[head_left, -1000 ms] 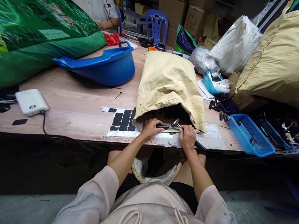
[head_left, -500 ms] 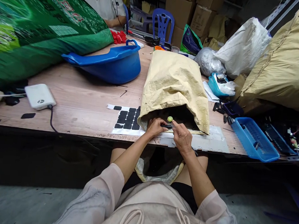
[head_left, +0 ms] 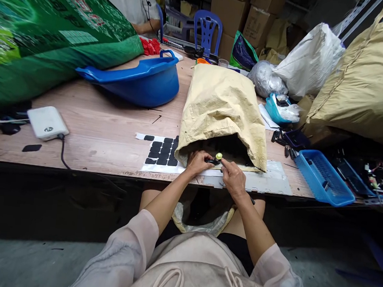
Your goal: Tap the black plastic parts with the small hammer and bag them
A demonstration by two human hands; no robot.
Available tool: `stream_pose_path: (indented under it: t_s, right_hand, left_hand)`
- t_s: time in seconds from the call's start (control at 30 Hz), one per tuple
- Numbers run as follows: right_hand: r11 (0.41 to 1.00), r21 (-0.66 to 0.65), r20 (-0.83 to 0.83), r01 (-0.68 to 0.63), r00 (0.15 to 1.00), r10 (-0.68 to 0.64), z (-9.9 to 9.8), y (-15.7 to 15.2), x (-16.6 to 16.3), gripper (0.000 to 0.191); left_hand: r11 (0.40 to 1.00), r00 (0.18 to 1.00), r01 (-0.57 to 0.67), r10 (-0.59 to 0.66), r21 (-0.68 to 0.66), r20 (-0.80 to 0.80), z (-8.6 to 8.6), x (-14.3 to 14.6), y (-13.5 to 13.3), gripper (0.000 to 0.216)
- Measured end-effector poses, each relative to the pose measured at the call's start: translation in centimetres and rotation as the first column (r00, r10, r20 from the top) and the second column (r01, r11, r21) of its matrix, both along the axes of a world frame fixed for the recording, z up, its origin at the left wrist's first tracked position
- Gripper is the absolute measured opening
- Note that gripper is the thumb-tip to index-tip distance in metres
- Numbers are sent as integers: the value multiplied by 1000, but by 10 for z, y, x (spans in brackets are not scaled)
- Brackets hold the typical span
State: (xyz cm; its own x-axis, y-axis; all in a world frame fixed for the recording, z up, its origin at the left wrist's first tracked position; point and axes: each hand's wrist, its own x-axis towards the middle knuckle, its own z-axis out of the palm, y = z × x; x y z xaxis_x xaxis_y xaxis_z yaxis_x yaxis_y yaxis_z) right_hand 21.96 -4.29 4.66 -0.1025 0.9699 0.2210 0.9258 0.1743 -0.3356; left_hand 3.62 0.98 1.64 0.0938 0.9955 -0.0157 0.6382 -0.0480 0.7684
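Just inside the mouth of a tan woven sack (head_left: 227, 102), my left hand (head_left: 198, 163) pinches a small black part (head_left: 214, 161). Close on its right is my right hand (head_left: 233, 177), fingers curled round a slim dark tool (head_left: 252, 201) whose end shows beside the wrist; its tip is hard to make out. A small round yellow-green piece (head_left: 219, 156) sits between the hands, near the right index fingertip; I cannot tell what it rests on. Left of the sack lies a white sheet of black rounded stickers (head_left: 164, 150), partly under the sack.
A blue basin (head_left: 140, 78) and a big green bag (head_left: 53, 37) occupy the left, with a white box on a cable (head_left: 48, 123) nearer. To the right are a blue basket (head_left: 324, 177) and another full tan sack (head_left: 361, 78). Another person (head_left: 119, 3) sits across the table.
The right fingertip has drawn slightly away from the black part, and the round yellow-green piece sits slightly lower. The left hand keeps its pinch. The whole view has shifted a little.
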Motion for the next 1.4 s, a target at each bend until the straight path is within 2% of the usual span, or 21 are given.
stream_pose_path:
  t_s: [0.07,0.2,0.3,0.47,0.6,0.77,0.97,1.1,1.2,1.27,1.33,1.4]
  right_hand:
    - [1000,14,-24,12,1000,-11,-4,1,4,40]
    - [989,134,-76,59,996,-49,-8,7,17,42]
    - [985,166,-18,51,999,-48,-14,14,31,46]
    - [983,173,123,-64,991,43,-32,21,49,46]
    - [972,230,142,-53,990,20,-43,19,49,43]
    - [973,229,133,-33,991,3,-44,17,44,42]
    - [975,220,132,-24,991,-5,-44,18,42,41]
    - [977,214,114,-27,993,3,-44,18,42,42]
    - [976,216,107,-25,994,2,-44,18,42,41]
    - [976,216,108,-23,994,-1,-44,17,41,40]
    - [977,212,111,-20,994,-4,-44,17,40,39]
    - [978,208,110,-16,994,-7,-44,16,39,40]
  left_hand:
    - [1000,1000,6,-6,6,-8,-1,0,0,25]
    - [1000,999,4,-3,10,-39,-2,0,1,22]
    - [1000,998,5,-5,6,-58,0,1,0,22]
    - [1000,996,14,-15,-13,-88,4,-1,-2,23]
    - [1000,995,21,-21,-4,-99,2,-2,-3,22]
    - [999,997,42,-40,32,-64,0,-8,-2,20]
    - [996,996,83,-83,34,-15,1,-17,-1,38]
    - [996,995,86,-84,39,-50,8,-18,-5,37]
    - [991,996,90,-89,97,-22,15,-16,-23,31]
    - [982,988,139,-146,131,45,17,-13,-47,28]
    - [962,955,254,-266,100,128,12,-8,-77,30]
    - [897,884,442,-433,-15,176,-2,0,-107,30]
